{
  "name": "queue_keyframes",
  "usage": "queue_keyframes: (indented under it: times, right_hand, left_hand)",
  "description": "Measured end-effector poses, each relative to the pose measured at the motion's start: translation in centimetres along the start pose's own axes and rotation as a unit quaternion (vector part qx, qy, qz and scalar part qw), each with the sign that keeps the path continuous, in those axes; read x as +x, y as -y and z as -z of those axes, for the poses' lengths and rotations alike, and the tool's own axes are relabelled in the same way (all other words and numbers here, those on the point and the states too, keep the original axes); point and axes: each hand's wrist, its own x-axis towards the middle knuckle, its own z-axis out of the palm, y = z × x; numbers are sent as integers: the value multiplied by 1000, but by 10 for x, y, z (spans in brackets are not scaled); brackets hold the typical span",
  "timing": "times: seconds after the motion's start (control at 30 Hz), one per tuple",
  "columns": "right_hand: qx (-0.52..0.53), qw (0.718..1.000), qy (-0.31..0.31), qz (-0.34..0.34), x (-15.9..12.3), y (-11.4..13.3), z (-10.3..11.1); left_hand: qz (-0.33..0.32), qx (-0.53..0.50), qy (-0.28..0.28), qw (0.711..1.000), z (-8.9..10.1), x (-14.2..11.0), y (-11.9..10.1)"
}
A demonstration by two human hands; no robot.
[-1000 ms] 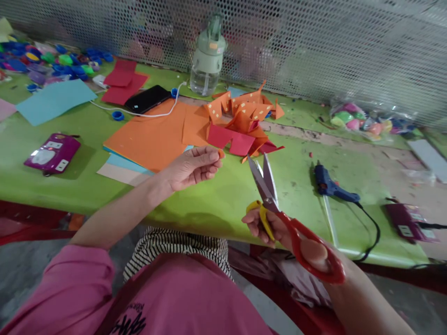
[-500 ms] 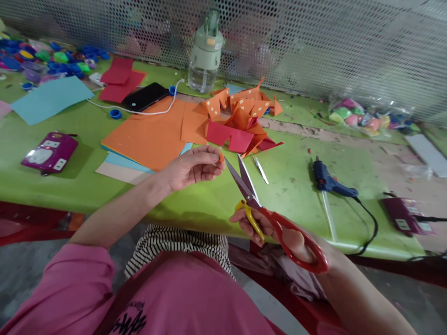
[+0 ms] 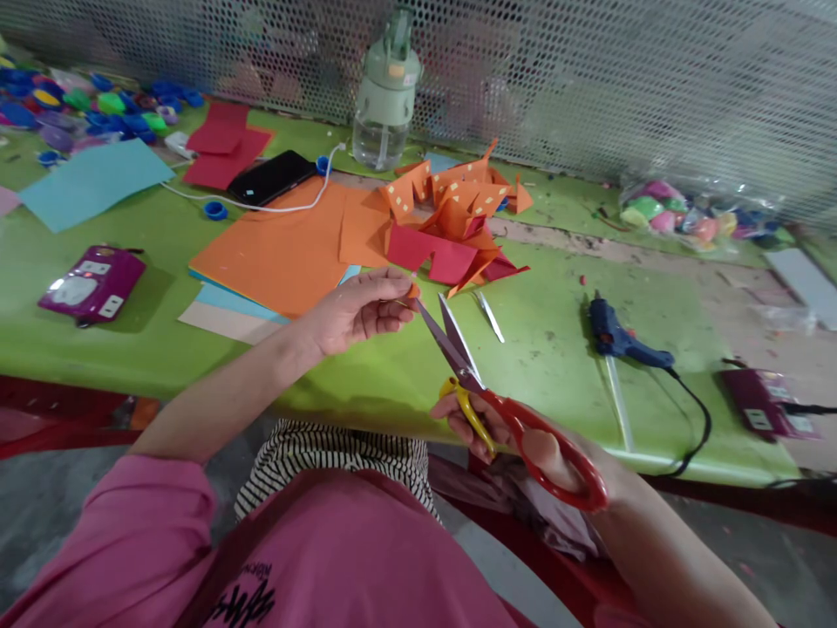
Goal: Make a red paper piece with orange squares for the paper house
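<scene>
Between thumb and forefinger, my left hand [image 3: 366, 310] pinches a small orange paper piece [image 3: 414, 291]. My right hand [image 3: 497, 427] holds scissors [image 3: 466, 371] with one red and one yellow handle loop. The blades are spread, and one tip is at the edge of the orange piece; whether it touches cannot be made out. Just beyond my hands lies a heap of orange and red paper cutouts [image 3: 451, 227], some with pale yellow squares. Tweezers [image 3: 490, 317] rest on the table to the right of the blades. Left of the heap is a stack of orange sheets [image 3: 275, 253].
A blue glue gun [image 3: 621, 336] with its cord lies to the right, near a purple power socket [image 3: 765, 406]. Another purple socket [image 3: 91, 286] is at left. A water bottle [image 3: 387, 100], a phone [image 3: 273, 179] and a bag of colourful pieces [image 3: 693, 214] stand or lie farther back.
My right hand has moved left with the open scissors, bringing the blades to the orange piece and uncovering the tweezers. My left hand has stayed nearly in place.
</scene>
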Motion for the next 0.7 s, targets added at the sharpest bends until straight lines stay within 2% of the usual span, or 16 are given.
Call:
queue_keyframes:
  times: [0.13,0.27,0.4,0.57,0.7]
  right_hand:
    - [19,999,-1,-31,2,-2,1]
    - [26,998,-11,-53,3,6,-1]
    - [30,998,-14,-47,4,10,-4]
    - [30,999,-5,-28,6,3,-1]
    - [18,999,0,-36,7,-3,2]
  left_hand:
    - [7,19,-26,999,-1,0,0]
    - [13,27,-40,999,0,0,0]
    - [4,9,-19,1000,1,0,0]
    - [5,15,-35,999,0,0,1]
    - [4,10,-25,1000,1,0,1]
